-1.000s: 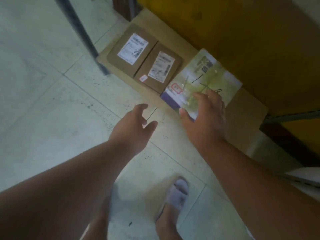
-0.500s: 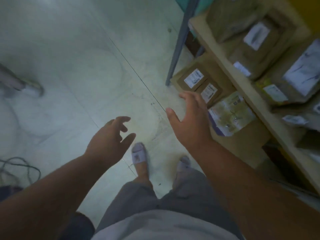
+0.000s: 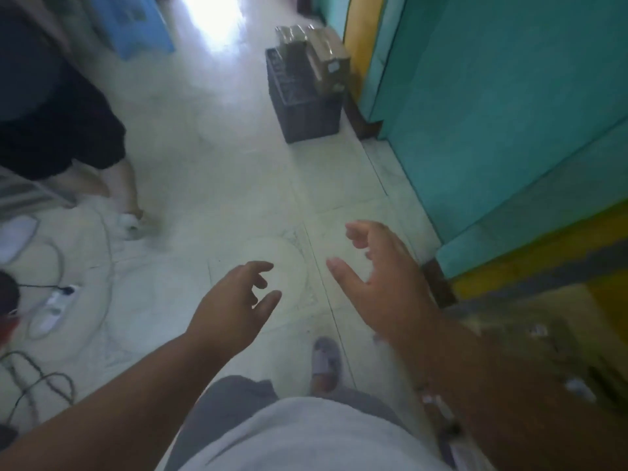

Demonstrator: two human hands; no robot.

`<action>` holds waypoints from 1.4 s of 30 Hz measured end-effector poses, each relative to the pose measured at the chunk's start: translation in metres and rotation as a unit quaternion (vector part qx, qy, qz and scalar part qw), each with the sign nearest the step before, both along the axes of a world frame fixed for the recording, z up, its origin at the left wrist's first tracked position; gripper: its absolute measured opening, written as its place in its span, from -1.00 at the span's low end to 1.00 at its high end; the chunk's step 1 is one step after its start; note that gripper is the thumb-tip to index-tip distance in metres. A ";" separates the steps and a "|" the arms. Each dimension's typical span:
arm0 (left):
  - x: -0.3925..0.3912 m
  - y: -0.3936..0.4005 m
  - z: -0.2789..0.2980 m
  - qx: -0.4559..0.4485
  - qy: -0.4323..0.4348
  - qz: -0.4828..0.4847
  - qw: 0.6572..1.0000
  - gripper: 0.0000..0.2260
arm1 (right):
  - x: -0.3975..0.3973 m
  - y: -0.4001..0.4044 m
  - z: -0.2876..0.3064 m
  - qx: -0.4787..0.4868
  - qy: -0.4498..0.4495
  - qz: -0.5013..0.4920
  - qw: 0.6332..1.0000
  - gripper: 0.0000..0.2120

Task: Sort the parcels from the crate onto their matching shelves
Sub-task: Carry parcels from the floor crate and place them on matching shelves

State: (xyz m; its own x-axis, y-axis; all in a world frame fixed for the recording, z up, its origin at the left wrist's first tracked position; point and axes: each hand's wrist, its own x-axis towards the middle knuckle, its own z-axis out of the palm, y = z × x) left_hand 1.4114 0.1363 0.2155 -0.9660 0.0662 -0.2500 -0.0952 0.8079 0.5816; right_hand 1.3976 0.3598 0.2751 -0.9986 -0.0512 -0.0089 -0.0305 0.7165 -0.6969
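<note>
A dark plastic crate (image 3: 306, 107) stands on the floor ahead, against the teal wall, with brown cardboard parcels (image 3: 328, 59) sticking out of its top. Both my hands hover empty over the pale tiled floor, well short of the crate. My left hand (image 3: 231, 307) has loosely spread fingers. My right hand (image 3: 380, 283) is spread wider, thumb out. At the right edge a blurred shelf (image 3: 530, 317) with brown parcels passes behind my right forearm.
Another person's leg (image 3: 112, 185) and dark clothing stand at the left. Cables and a white power strip (image 3: 54, 307) lie on the floor at lower left. A blue stool (image 3: 136, 25) sits at the top left. Teal and yellow panels (image 3: 492, 113) line the right side.
My view has swung from the low shelf and its parcels to the floor and the crate ahead. My right hand let go of the flat parcel, and both hands are now empty.
</note>
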 end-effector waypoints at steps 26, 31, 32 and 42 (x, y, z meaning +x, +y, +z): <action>-0.586 -0.127 0.026 0.037 0.050 0.030 0.998 -0.59 | -0.577 -0.098 0.074 0.064 0.128 -0.085 0.986 -0.53; -0.691 -0.130 0.030 0.026 0.039 0.033 0.998 -0.58 | -0.709 -0.086 0.071 0.069 0.115 -0.069 0.989 -0.54; -0.712 -0.135 0.033 0.022 0.038 0.037 0.998 -0.58 | -0.735 -0.088 0.072 0.072 0.111 -0.068 0.989 -0.54; -0.948 -0.159 0.012 0.024 0.006 0.000 1.000 -0.59 | -0.945 -0.109 0.035 0.084 0.101 -0.129 0.983 -0.55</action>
